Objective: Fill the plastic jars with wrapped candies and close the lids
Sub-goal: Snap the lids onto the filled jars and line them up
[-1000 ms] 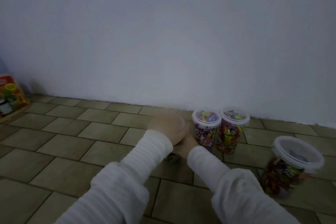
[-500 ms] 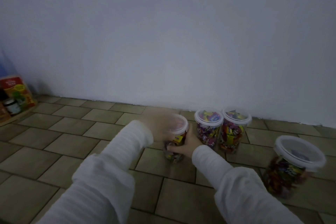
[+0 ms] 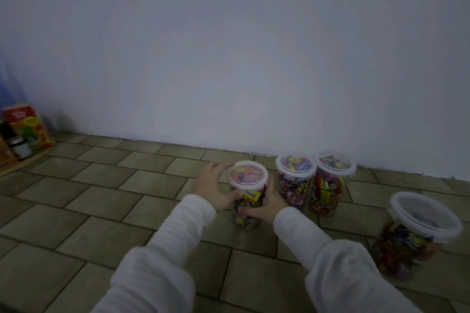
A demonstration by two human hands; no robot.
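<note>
Four clear round plastic jars of wrapped candies on tiled beige floor (image 3: 157, 180), all with translucent white lids on. Nearest: lone clear jar at right (image 3: 417, 234), blurred, standing well apart from the rest, lid seating impossible to judge. Two white ribbed sleeves (image 3: 178, 234) reaching forward from bottom edge.

Mid-floor: held clear jar with orange and purple candies under its lid (image 3: 248, 195), upright on the tiles. Left hand (image 3: 212, 189) curled round its left side near the rim, fingers wrapped toward the far side. Right hand (image 3: 264, 202) clamped lower on the jar body, thumb across the front. Both hands closed on the same jar, no gap visible.

Just beyond to the right: pair of filled clear jars (image 3: 296, 180) and (image 3: 333, 183), touching each other, the left one just beside the right hand's knuckles. Behind: plain pale wall (image 3: 229, 45). Far left: red printed carton (image 3: 28, 127) and small dark-lidded glass jar (image 3: 20, 148) on a wooden edge.

Likely step: pressing or checking the lid, or parking the jar in the row. Risks, judged only:
- Lid only half clipped; lifting by the rim could pop it and spill candies.
- Sliding right could knock the neighbouring pair, narrow bases, easy to topple.
- Squeezing thin plastic walls too hard could flex the rim and unseat the lid.
- Grout lines could catch the base and tilt the jar.
</note>
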